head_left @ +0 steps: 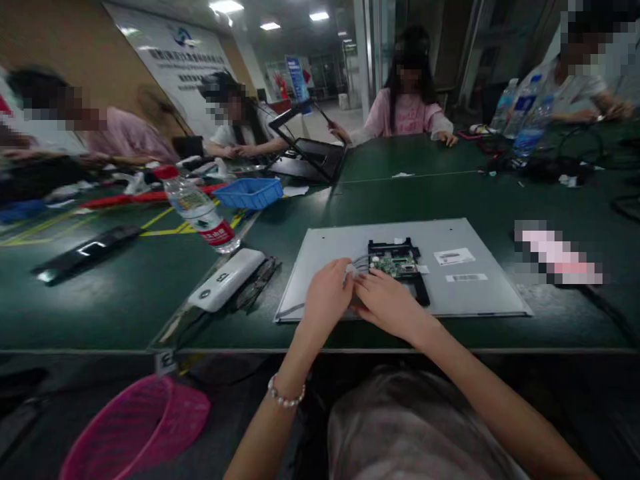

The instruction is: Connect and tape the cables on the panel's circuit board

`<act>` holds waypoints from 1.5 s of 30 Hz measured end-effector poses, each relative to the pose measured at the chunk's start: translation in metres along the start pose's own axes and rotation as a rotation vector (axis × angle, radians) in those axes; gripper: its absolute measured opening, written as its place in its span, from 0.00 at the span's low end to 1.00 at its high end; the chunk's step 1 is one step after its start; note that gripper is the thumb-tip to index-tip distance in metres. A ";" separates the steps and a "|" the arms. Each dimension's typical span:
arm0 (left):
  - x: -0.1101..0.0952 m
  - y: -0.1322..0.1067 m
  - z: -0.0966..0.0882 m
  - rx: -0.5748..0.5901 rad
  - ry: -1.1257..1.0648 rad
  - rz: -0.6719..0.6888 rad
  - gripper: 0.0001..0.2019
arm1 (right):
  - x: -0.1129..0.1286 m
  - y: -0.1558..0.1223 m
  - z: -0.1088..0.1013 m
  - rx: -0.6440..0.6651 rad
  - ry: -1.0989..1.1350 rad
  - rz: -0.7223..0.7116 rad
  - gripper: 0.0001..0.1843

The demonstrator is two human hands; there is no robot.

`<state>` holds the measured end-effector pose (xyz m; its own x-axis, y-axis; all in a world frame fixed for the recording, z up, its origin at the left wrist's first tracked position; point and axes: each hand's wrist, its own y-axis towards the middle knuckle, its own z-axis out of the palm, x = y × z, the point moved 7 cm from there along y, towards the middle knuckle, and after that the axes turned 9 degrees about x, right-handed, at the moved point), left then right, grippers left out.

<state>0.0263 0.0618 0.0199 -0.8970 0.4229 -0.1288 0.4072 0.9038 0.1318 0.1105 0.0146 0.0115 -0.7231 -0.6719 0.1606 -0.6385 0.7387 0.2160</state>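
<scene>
A grey flat panel [465, 297] lies on the green table in front of me, with a small green circuit board [395, 265] in a black frame at its middle. My left hand [327, 297] and my right hand [387, 303] meet at the board's left edge, fingers curled together around a small white connector [349, 269] and thin grey wires [357, 260]. What exactly each finger grips is hidden. White barcode labels [454, 257] sit on the panel to the right of the board.
A water bottle [200, 212], a white power bank [226, 279] and a black device [85, 253] lie to my left. Farther off are a blue tray [249, 193] and an open laptop [313, 160]. A pink basket [135, 427] sits below the table edge. Other people work around the table.
</scene>
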 end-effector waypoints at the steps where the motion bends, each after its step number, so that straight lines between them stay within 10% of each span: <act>1: 0.001 0.000 0.004 0.046 0.014 -0.029 0.11 | 0.001 0.000 0.001 0.007 0.004 -0.003 0.20; 6: 0.005 0.001 0.019 0.167 0.068 -0.101 0.13 | 0.004 -0.003 0.004 -0.009 0.060 -0.020 0.22; 45: -0.011 -0.005 0.023 0.076 0.042 -0.089 0.19 | -0.013 -0.028 -0.004 -0.287 0.267 0.230 0.12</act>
<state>0.0376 0.0542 -0.0018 -0.9359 0.3390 -0.0954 0.3361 0.9407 0.0461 0.1391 0.0022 0.0068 -0.7202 -0.5100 0.4704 -0.3429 0.8510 0.3977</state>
